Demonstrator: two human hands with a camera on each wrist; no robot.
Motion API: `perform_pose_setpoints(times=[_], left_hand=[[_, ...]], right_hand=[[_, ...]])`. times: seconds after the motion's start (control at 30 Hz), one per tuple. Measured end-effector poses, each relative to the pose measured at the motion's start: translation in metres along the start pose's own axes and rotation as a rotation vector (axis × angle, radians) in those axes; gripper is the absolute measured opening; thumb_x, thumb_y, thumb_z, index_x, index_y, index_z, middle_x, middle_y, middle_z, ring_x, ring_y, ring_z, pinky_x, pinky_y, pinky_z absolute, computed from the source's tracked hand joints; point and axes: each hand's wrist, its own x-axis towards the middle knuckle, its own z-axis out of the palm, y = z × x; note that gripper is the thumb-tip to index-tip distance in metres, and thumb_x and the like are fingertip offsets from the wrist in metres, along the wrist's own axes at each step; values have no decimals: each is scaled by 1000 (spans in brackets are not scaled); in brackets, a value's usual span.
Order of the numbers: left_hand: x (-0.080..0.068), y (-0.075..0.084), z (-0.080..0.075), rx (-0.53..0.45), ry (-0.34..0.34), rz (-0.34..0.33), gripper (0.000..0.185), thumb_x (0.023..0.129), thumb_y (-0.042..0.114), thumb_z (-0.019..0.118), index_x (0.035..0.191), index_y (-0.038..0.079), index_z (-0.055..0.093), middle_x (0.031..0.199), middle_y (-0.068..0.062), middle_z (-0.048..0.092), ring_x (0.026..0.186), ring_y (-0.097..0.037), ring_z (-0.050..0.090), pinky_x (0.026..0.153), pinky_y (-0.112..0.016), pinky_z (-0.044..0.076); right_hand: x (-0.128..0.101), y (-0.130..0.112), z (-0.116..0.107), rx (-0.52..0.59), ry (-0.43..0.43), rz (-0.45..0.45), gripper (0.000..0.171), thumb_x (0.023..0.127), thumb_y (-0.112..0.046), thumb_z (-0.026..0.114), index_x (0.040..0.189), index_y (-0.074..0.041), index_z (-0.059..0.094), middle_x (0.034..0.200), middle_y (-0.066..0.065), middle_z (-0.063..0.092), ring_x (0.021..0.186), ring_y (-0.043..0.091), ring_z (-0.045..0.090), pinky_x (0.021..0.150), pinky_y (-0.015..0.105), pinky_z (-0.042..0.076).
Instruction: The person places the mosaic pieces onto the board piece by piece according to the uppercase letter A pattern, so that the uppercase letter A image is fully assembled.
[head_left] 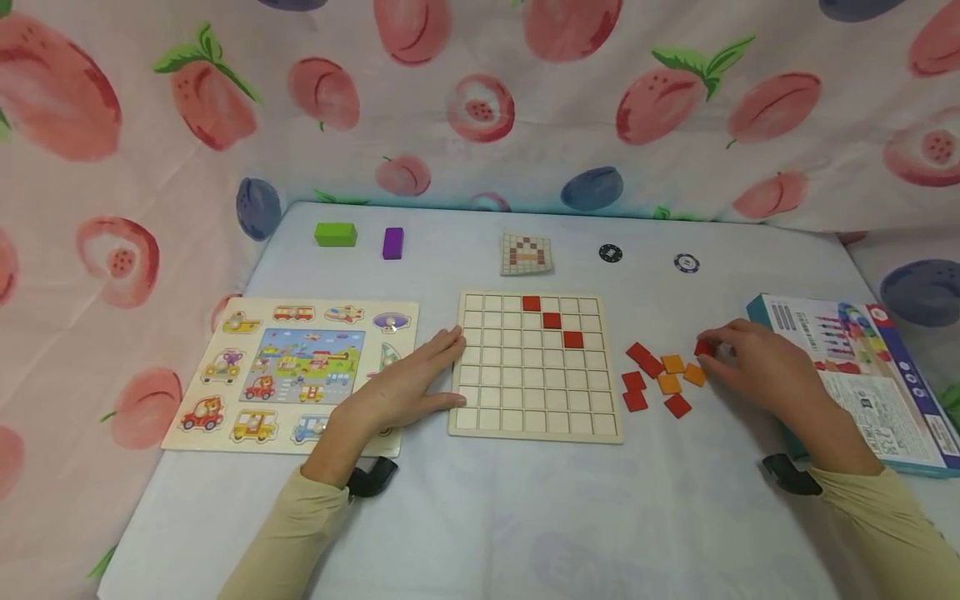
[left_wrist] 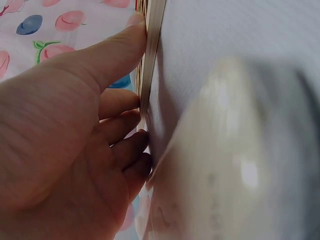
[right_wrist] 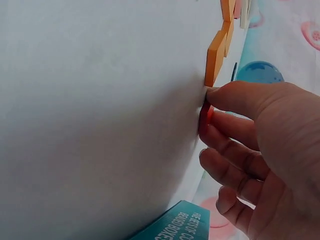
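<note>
A wooden grid board (head_left: 525, 367) lies mid-table with red square tiles in three of its cells, stepping down to the right; one is the red tile (head_left: 552, 321). My left hand (head_left: 408, 379) touches the board's left edge with its fingers extended. To the right of the board my right hand (head_left: 757, 367) pinches a red tile (right_wrist: 206, 117) between thumb and fingers, low at the tabletop. Loose red tiles (head_left: 678, 406) and orange tiles (head_left: 669, 384) lie between the board and that hand. An orange tile (right_wrist: 215, 57) appears just beyond the thumb in the right wrist view.
A wooden vehicle puzzle (head_left: 217, 350) lies left, partly under the left hand. On the right is a printed box (head_left: 877, 400). Along the back are a green block (head_left: 335, 234), a purple block (head_left: 393, 243), a pattern card (head_left: 527, 254), a black chip (head_left: 611, 253) and a black-and-white chip (head_left: 686, 263).
</note>
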Motion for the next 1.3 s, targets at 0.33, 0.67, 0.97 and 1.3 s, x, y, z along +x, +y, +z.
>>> perform_pose_setpoints(times=[0.33,0.67,0.97,1.3], left_hand=[[1,1,0,11,3,6,91,102,45,71,172,17,21,182,0,9,170,-24,10,136,-50,24],[1,-1,1,3,8,10,90,102,43,72,171,16,22,182,0,10,170,-25,11,136,-50,25],[3,1,1,15,1,13,90,102,44,71,172,16,22,182,0,10,170,-25,11,136,-50,26],[3,0,1,12,3,10,91,102,44,72,172,15,22,182,0,9,170,-25,10,136,-50,26]], right_hand=[[6,-43,-1,81,83,-61,48,95,-33,81,135,-8,72,123,22,69,105,37,63,81,49,63],[22,-125,20,67,143,-345,35,94,-28,82,126,-14,79,119,9,77,107,30,70,93,49,61],[29,-140,28,79,150,-407,29,94,-28,83,119,-14,82,114,6,79,106,28,72,91,47,61],[26,-135,26,82,127,-403,26,96,-28,81,119,-16,82,116,5,77,109,28,71,94,48,61]])
